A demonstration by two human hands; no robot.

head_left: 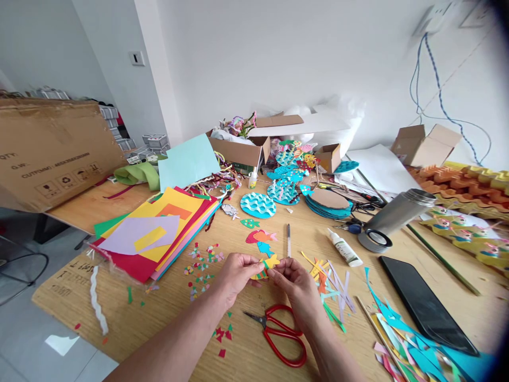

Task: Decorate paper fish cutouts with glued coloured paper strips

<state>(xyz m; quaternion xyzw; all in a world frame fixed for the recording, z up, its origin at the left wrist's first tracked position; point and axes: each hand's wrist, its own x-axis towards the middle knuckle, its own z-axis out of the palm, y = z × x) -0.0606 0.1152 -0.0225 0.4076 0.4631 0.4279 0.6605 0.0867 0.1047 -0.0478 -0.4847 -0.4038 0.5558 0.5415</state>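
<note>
Both my hands meet over the middle of the table, pinching a small yellow paper fish (271, 262) with green and orange stripes. My left hand (239, 273) grips its striped body, while my right hand (292, 276) holds it near the tail. Just below lies a pair of red-handled scissors (278, 334), blades pointing left. Beyond my fingers rest a blue paper fish (264, 248), an orange and red paper fish (260, 236) and a green one (249, 223). Left of my hands, small paper dots and triangles (201, 265) are scattered.
Coloured paper sheets (147, 233) are stacked at left. Thin paper strips (330, 286), a glue bottle (344, 248), a black phone (425, 302) and a steel flask (401, 212) stand or lie at right. A pen (288, 241) and a blue wavy disc (258, 205) lie ahead.
</note>
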